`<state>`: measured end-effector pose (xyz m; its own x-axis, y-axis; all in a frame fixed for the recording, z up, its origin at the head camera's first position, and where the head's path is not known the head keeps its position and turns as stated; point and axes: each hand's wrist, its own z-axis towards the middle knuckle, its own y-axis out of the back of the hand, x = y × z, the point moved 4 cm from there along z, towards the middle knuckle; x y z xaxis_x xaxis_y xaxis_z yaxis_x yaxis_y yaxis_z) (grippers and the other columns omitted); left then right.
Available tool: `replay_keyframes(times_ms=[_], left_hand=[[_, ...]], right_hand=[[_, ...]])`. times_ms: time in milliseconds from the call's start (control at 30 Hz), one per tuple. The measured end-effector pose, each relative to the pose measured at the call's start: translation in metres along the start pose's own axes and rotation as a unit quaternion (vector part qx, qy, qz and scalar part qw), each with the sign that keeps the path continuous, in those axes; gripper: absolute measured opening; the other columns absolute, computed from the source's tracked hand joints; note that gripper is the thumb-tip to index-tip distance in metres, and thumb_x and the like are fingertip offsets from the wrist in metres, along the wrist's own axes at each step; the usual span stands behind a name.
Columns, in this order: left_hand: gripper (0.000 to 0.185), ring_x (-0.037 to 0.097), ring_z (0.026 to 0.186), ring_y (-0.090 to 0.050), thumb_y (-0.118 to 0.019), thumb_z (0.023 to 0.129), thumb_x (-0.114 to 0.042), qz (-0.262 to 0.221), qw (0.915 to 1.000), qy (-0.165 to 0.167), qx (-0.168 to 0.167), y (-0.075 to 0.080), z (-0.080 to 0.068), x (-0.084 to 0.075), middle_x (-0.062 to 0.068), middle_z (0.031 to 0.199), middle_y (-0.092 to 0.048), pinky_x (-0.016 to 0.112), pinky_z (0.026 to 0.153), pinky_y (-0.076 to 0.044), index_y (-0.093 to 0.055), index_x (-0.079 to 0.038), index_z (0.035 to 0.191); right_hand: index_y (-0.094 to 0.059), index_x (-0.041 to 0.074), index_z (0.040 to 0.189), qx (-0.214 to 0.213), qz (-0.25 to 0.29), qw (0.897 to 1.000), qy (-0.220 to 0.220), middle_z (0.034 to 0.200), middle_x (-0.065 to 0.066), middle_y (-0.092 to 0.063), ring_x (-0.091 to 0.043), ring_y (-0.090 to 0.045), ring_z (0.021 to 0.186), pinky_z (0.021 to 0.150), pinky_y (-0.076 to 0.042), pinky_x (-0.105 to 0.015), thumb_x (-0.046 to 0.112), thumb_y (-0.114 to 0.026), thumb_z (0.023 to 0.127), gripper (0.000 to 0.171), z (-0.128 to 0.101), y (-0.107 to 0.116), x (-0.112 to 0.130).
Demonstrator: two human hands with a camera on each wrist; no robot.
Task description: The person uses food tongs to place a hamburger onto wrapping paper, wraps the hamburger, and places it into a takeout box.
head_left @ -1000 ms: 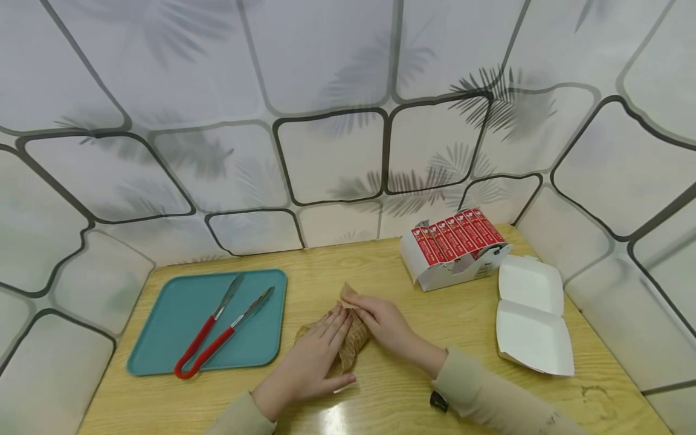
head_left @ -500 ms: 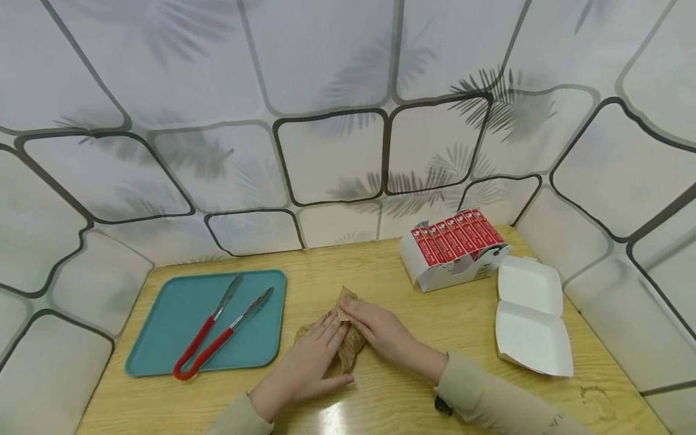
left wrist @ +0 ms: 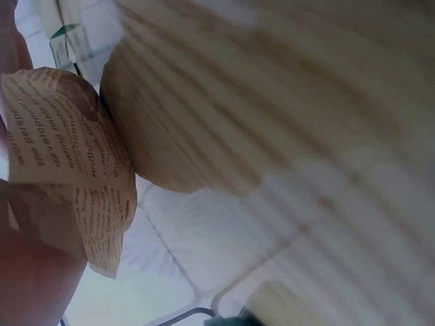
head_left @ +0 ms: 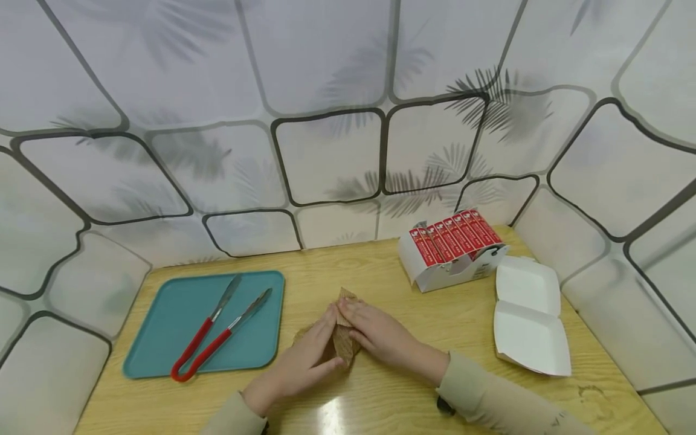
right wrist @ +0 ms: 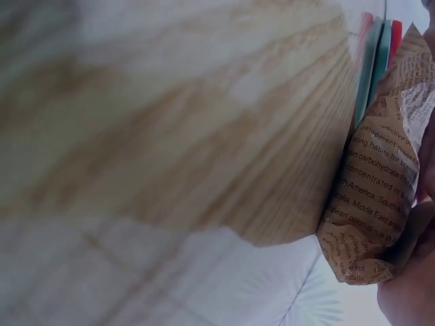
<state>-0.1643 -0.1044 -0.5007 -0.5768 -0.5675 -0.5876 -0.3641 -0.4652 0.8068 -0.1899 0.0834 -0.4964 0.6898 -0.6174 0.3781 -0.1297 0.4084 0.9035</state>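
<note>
A wall covering printed with stone and leaf shapes point(head_left: 337, 157) is seen behind a wood-grain table point(head_left: 337, 260); clock bearings are taken from the printed brown paper wrapper point(head_left: 344, 341), located on the table between the 2 hands. At 9 o'clock, a teal tray point(head_left: 179, 308) is noted. At 2 o'clock, red packets point(head_left: 451, 238) are contained in a white carton point(head_left: 440, 279). Red-handled tongs point(head_left: 216, 343) are laid on the tray, tips toward its 1 o'clock, bend over its near edge. At 3 o'clock, a white clamshell box point(head_left: 530, 332) is spread open. The left hand point(head_left: 304, 356) is laid against the wrapper from 8 o'clock, fingers straight, nothing grasped. The right hand point(head_left: 380, 333) is placed over the wrapper's top from 3 o'clock; whether paper is pinched cannot be told.
</note>
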Motion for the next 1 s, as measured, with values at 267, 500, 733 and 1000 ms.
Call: replay_keyframes(times_ms=[267, 500, 733, 1000], left_hand=[[0.090, 0.033, 0.166, -0.015, -0.057, 0.107, -0.047, 0.144, 0.9889, -0.032, -0.014, 0.003, -0.007, -0.004, 0.020, 0.178, -0.009, 0.052, 0.132, -0.026, -0.014, 0.002, 0.169], [0.088, 0.031, 0.165, -0.020, -0.054, 0.108, -0.051, 0.206, 0.9774, -0.047, -0.011, -0.001, -0.012, -0.004, 0.018, 0.178, -0.015, 0.050, 0.133, -0.027, -0.019, 0.004, 0.167], [0.089, 0.030, 0.165, -0.020, -0.053, 0.107, -0.054, 0.224, 0.9738, -0.037, 0.005, -0.002, -0.011, -0.004, 0.017, 0.177, -0.015, 0.048, 0.133, -0.025, -0.019, 0.002, 0.168], [0.102, 0.030, 0.165, -0.022, -0.057, 0.101, -0.066, 0.258, 0.9651, -0.045, 0.009, -0.003, -0.015, -0.004, 0.017, 0.178, -0.018, 0.046, 0.134, -0.024, -0.019, 0.002, 0.168]], right_hand=[[-0.039, -0.003, 0.161, 0.031, -0.074, 0.996, 0.035, 0.170, -0.019, -0.037, -0.034, -0.038, 0.158, 0.131, -0.034, -0.050, 0.039, -0.060, 0.107, 0.071, -0.004, 0.001, 0.004], [-0.032, -0.003, 0.164, 0.052, -0.090, 0.993, 0.052, 0.174, -0.019, -0.028, -0.034, -0.029, 0.162, 0.134, -0.027, -0.047, 0.047, -0.055, 0.109, 0.078, -0.006, -0.004, 0.000], [-0.025, -0.001, 0.167, 0.063, -0.087, 0.993, 0.055, 0.177, -0.018, -0.020, -0.032, -0.021, 0.165, 0.135, -0.023, -0.047, 0.051, -0.055, 0.108, 0.084, -0.009, -0.005, -0.004], [-0.020, 0.001, 0.168, 0.084, -0.105, 0.989, 0.060, 0.179, -0.016, -0.015, -0.029, -0.012, 0.167, 0.136, -0.017, -0.044, 0.056, -0.057, 0.105, 0.092, -0.012, -0.007, -0.005]])
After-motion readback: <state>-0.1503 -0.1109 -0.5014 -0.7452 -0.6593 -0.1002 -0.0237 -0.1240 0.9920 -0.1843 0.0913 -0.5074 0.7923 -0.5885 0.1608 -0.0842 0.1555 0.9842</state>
